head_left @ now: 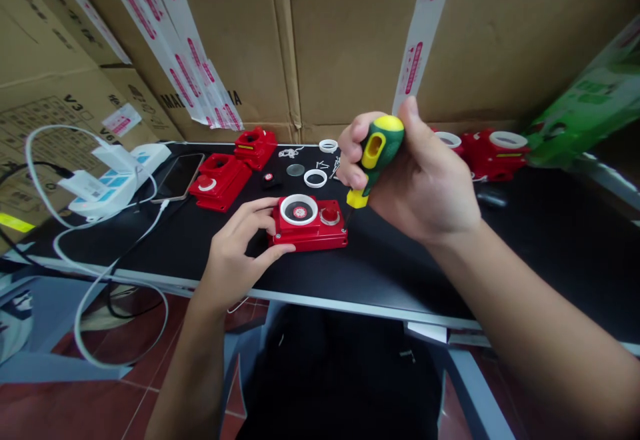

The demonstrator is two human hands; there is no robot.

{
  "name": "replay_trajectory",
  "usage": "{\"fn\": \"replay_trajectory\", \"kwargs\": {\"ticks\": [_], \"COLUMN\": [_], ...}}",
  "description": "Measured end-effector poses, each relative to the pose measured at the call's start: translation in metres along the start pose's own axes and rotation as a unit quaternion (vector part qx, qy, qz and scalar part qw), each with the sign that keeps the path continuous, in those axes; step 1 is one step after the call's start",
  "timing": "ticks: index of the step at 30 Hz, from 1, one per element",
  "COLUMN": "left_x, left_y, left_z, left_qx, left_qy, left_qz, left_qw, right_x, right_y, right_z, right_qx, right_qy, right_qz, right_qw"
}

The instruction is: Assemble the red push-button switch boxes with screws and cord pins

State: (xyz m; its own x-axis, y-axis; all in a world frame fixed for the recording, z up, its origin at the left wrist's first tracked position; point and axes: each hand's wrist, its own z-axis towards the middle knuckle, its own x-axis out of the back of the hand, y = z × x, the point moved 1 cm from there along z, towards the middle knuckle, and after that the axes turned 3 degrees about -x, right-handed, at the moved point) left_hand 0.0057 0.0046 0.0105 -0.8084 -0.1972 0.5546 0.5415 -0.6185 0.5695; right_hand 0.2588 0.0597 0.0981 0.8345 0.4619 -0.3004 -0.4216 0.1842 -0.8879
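On the black tabletop (390,270) lies a red unit (309,225) with a white-rimmed round window and a red knob on its top face, flat and close to the front edge. The left grip (234,253) is half closed on the unit's left end, thumb along the near side and fingers over the far corner, pinning it down. The right grip (423,183) is wrapped tightly round the green and yellow handle of a screwdriver (379,150), thumb up over the cap; the tool tilts, and its thin shaft runs down to the unit's front right corner, where the tip appears to touch. Just behind the unit lie a white ring (315,178), a clear disc (295,170) and a small black part (269,179). Two open red housings (220,183) sit further left beside a phone (179,177) and a white power strip (117,175) with trailing cable. More red units (495,153) stand at the far right, against the cardboard boxes (350,40)
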Motion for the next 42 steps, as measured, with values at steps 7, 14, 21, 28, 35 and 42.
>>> {"fn": "replay_trajectory", "kwargs": {"ticks": [7,14,21,28,35,42], "left_x": [0.000,0.000,0.000,0.000,0.001,0.000], "left_y": [0.001,-0.002,-0.004,-0.003,-0.003,-0.005], "left_z": [0.001,0.001,0.000,0.000,0.000,-0.001], "left_qx": [-0.008,-0.019,-0.009,0.016,0.069,0.072], "left_qy": [-0.010,-0.025,-0.055,-0.065,-0.064,-0.068], "left_qz": [-0.018,-0.013,0.015,0.008,-0.046,-0.059], "left_qw": [1.000,0.999,0.998,0.998,0.994,0.993], "right_x": [0.006,0.009,0.001,-0.009,0.012,0.018], "right_y": [0.003,0.007,-0.002,0.002,-0.006,-0.012], "right_z": [0.005,0.007,-0.003,-0.015,-0.003,-0.001], "right_qx": [0.011,0.007,0.011,0.086,0.015,0.034], "right_qy": [-0.143,-0.142,-0.034,0.002,-0.104,-0.033], "right_qz": [0.061,0.045,-0.098,-0.157,-0.072,-0.103], "right_qw": [0.988,0.989,0.995,0.984,0.992,0.994]}}
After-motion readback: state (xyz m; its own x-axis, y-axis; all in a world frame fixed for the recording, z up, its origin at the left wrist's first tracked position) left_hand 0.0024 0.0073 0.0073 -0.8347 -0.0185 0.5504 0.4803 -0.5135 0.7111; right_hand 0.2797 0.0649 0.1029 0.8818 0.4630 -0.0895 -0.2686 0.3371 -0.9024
